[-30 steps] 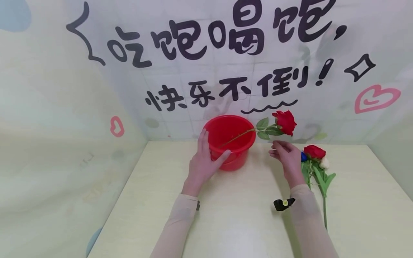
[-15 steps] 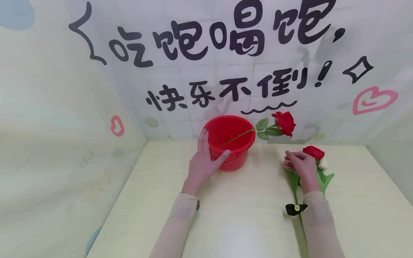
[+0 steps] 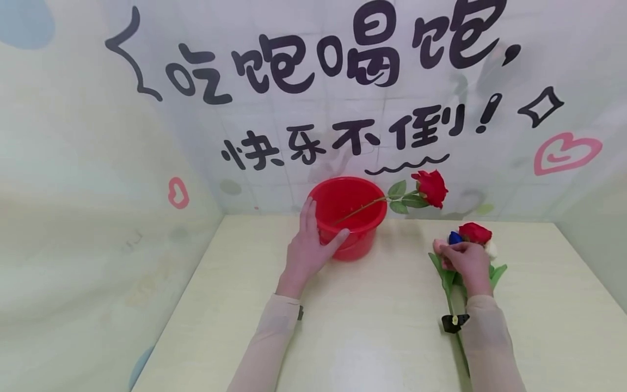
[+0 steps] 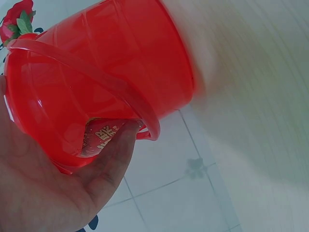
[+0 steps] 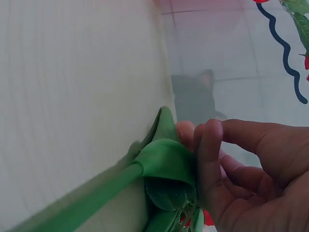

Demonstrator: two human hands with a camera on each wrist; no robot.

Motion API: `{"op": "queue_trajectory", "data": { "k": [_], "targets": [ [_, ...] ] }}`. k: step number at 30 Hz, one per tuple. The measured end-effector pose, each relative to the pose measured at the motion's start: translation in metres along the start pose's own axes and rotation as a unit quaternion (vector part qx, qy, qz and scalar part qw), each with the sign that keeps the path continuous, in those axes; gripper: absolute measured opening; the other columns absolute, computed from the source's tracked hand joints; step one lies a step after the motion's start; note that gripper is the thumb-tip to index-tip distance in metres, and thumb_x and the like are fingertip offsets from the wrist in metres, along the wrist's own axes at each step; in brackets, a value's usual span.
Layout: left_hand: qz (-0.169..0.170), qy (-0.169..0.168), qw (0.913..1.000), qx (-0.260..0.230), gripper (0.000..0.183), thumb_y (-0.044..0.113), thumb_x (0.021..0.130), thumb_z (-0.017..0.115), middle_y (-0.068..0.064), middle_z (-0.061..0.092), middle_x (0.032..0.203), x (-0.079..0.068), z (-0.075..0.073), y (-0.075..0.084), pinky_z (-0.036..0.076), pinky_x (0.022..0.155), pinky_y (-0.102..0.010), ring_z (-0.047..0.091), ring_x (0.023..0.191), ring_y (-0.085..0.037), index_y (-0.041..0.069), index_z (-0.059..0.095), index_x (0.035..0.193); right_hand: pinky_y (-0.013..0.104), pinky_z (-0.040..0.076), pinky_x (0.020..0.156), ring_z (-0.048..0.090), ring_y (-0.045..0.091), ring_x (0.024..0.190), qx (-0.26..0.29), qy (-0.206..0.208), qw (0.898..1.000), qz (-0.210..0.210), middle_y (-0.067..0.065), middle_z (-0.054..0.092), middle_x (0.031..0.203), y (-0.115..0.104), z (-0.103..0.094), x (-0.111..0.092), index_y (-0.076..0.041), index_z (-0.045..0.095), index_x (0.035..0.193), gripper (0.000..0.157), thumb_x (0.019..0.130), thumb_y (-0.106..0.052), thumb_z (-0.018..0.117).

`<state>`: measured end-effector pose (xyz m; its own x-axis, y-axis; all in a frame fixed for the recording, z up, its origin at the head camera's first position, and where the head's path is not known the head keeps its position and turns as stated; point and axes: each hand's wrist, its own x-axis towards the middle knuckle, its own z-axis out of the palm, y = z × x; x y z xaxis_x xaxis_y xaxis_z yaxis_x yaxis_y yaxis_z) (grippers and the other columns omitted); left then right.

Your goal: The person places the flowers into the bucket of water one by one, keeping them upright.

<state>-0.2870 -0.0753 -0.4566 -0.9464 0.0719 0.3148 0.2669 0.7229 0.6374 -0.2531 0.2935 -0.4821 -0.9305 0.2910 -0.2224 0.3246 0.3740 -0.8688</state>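
My left hand (image 3: 308, 255) holds the side of a red plastic bucket (image 3: 361, 249), its fingers along the left rim and the thumb across the front. In the left wrist view the thumb lies beside the bucket's handle (image 4: 113, 84), over a printed label (image 4: 99, 137). A red rose (image 3: 431, 189) leans out of the bucket to the right, its thorny stem inside. My right hand (image 3: 471, 265) is over the flowers on the table, thumb and forefinger pinching a pink tulip (image 3: 438, 246) by its bud. The right wrist view shows its green leaves (image 5: 164, 157) beside the fingertips.
Close by the right hand lie another red rose (image 3: 475, 232), a blue bud (image 3: 455, 238) and a white flower (image 3: 491, 249). The pale wooden table (image 3: 372, 326) ends at a printed cloth backdrop (image 3: 274, 190) close behind the bucket.
My right hand has moved right and down, away from the rose in the bucket, onto the lying flowers. The left hand and the bucket have stayed in place.
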Motion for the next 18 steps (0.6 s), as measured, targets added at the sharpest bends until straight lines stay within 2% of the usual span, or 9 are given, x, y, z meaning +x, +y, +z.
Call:
{"op": "queue_trajectory", "data": {
  "k": [7, 18],
  "targets": [
    [-0.005, 0.0, 1.0, -0.001, 0.116, 0.065, 0.084, 0.079, 0.002, 0.038, 0.16, -0.0012, -0.0007, 0.0002, 0.064, 0.084, -0.046, 0.063, 0.121, -0.027, 0.027, 0.01, 0.169, 0.023, 0.049, 0.067, 0.066, 0.016, 0.075, -0.079, -0.001, 0.997, -0.006, 0.005, 0.071, 0.081, 0.0034, 0.0017, 0.001, 0.011, 0.066, 0.119, 0.052, 0.103, -0.038, 0.068],
    [-0.005, -0.001, 1.0, -0.005, 0.116, 0.064, 0.084, 0.08, 0.001, 0.04, 0.158, -0.0012, -0.0008, 0.0014, 0.064, 0.084, -0.046, 0.063, 0.121, -0.027, 0.028, 0.009, 0.169, 0.029, 0.048, 0.068, 0.067, 0.025, 0.079, -0.11, 0.004, 0.994, -0.024, 0.006, 0.071, 0.075, 0.0056, 0.0039, -0.0004, 0.007, 0.069, 0.101, 0.045, 0.102, -0.038, 0.069]
  ]
}}
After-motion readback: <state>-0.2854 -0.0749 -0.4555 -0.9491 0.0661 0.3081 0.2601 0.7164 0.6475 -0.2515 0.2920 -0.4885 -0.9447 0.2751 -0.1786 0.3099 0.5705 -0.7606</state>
